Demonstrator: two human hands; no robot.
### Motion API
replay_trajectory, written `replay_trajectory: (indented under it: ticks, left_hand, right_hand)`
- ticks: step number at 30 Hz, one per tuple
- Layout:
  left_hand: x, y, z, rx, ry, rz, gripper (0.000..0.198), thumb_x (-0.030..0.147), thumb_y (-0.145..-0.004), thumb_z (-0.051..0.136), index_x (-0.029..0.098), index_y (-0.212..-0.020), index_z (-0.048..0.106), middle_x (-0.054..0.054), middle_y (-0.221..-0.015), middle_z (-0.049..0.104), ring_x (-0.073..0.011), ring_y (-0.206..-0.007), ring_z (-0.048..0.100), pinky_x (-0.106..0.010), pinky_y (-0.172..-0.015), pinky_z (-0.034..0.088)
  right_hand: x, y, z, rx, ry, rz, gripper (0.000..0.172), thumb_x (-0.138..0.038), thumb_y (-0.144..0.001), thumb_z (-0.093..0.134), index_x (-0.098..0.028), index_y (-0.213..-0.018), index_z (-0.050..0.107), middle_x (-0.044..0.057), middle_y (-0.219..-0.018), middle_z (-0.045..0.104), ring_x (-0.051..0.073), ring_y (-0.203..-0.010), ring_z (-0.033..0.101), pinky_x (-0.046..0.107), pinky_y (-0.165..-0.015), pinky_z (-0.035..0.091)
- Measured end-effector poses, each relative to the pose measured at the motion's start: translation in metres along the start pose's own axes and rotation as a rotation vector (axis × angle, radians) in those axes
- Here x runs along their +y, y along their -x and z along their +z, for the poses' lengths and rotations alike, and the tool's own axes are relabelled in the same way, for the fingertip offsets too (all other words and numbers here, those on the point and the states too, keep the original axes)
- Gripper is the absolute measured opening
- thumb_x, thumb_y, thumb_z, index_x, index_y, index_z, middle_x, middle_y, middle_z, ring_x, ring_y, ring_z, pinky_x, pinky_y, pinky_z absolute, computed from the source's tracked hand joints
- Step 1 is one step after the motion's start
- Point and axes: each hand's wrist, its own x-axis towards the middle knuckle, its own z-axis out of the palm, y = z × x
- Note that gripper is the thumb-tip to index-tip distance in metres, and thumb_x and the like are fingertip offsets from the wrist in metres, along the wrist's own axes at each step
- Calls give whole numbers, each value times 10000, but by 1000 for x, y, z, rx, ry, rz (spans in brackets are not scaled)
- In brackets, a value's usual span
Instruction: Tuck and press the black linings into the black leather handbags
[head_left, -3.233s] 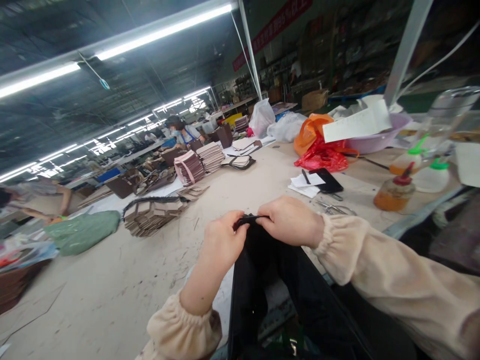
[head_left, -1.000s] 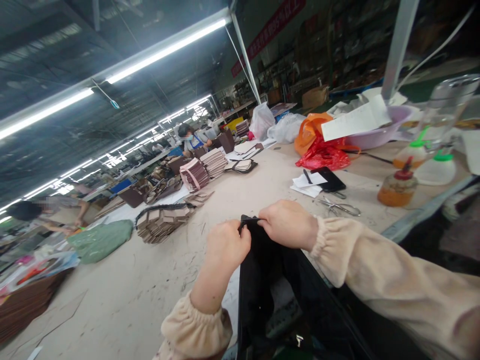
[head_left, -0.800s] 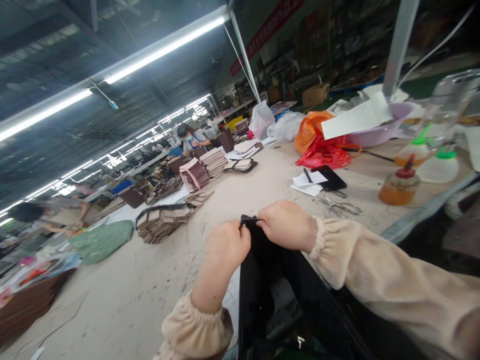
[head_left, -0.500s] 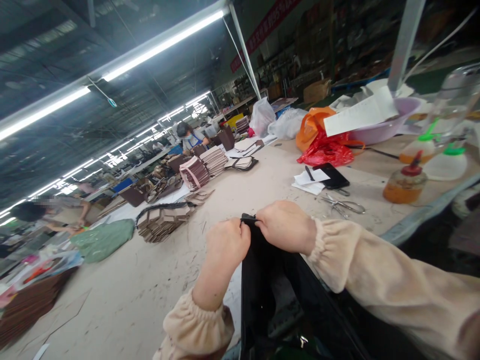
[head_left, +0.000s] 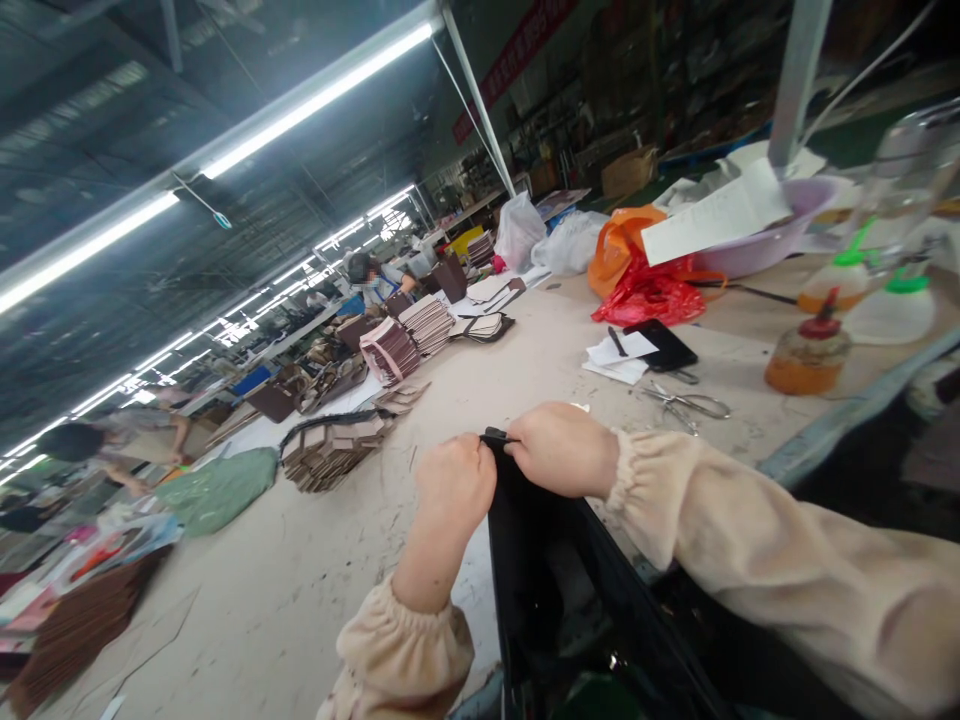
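A black bag-like piece (head_left: pixel 540 540) with an open middle hangs at the near edge of the table, its top end pinched in both hands. My left hand (head_left: pixel 454 485) is closed on the left side of that end, thumb against the edge. Just beside it, my right hand (head_left: pixel 562 450) grips the right side between thumb and fingers. A short black tab of the piece shows between the two hands. Its lower part lies in shadow, so what is inside is hard to make out. Scissors (head_left: pixel 686 403) lie on the table beyond my right wrist.
On the right are a black phone (head_left: pixel 664 347), white papers (head_left: pixel 622 348), a glue bottle (head_left: pixel 806 355) and a red plastic bag (head_left: pixel 645 290). Stacks of brown pieces (head_left: pixel 334 450) and a green bag (head_left: pixel 217 490) lie to the left. A co-worker (head_left: pixel 112 445) bends over the table at far left.
The view has shifted slightly. Both hands keep their pinch on the black piece, and its sides look a little straighter now.
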Motion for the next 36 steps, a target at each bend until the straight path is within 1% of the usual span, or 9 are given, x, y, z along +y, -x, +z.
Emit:
replay_trajectory:
  ticks: [3,6,11,16,22,25,29,33,36]
  left_hand:
    - [0,2,0,-21,-3,-13,344,282,-880,324,191,-729,620,-85,-747,673,-213,-717,622,-301,-593,363]
    - [0,3,0,-27,-8,-26,360,288,-891,308,191,-748,624,-85,-769,674,-213,-742,622,-302,-618,374]
    - [0,0,0,-53,9,-31,365,279,-890,301,177,-791,637,-96,-812,673,-215,-790,622,-297,-656,389]
    - [0,-3,0,-58,35,-49,357,252,-874,307,152,-823,646,-113,-846,673,-204,-818,615,-290,-686,401]
    - [-1,-1,1,-55,77,-48,344,259,-862,329,147,-847,654,-127,-894,673,-203,-855,610,-291,-718,404]
    - [-1,-1,1,-47,106,-57,335,260,-859,338,150,-855,654,-130,-894,672,-200,-855,608,-292,-724,401]
    - [-2,1,0,-34,159,-59,333,263,-850,342,163,-828,658,-121,-854,679,-197,-815,608,-285,-683,385]
    - [-11,11,-2,-46,215,-25,326,303,-844,364,184,-763,657,-80,-805,685,-178,-788,599,-266,-654,359]
    - [-22,20,-1,-65,239,-37,337,315,-848,357,186,-734,646,-54,-764,678,-161,-756,589,-253,-626,342]
  right_hand:
    - [16,10,-1,15,-294,-47,398,-455,-810,489,-156,-969,700,102,-904,711,220,-833,650,305,-755,485]
    - [36,36,4,82,-725,17,650,-488,-774,556,-101,-1293,497,137,-1192,612,203,-1007,610,302,-896,465]
    - [75,110,34,-12,-1198,312,637,-494,-798,530,-143,-1326,465,154,-1186,613,251,-1033,612,404,-908,485]
    - [94,189,70,-25,-1222,492,635,-570,-769,521,-145,-1239,572,166,-1068,665,272,-964,639,375,-857,516]
    - [48,249,66,-46,-1068,160,599,-468,-811,522,-256,-1363,428,101,-1293,546,279,-1174,514,392,-991,412]
    - [20,257,69,-15,-829,68,782,-387,-740,629,-261,-1430,284,69,-1386,455,274,-1270,408,384,-1065,307]
    - [4,239,76,60,-716,214,618,-350,-861,442,-214,-1439,272,55,-1053,687,221,-985,639,335,-915,475]
    - [17,206,55,277,-772,210,530,-411,-888,401,-163,-1355,435,79,-1210,610,225,-1150,538,347,-1011,389]
    - [36,188,41,309,-785,279,529,-453,-873,421,-173,-1317,486,67,-1200,618,250,-1157,529,398,-1019,382]
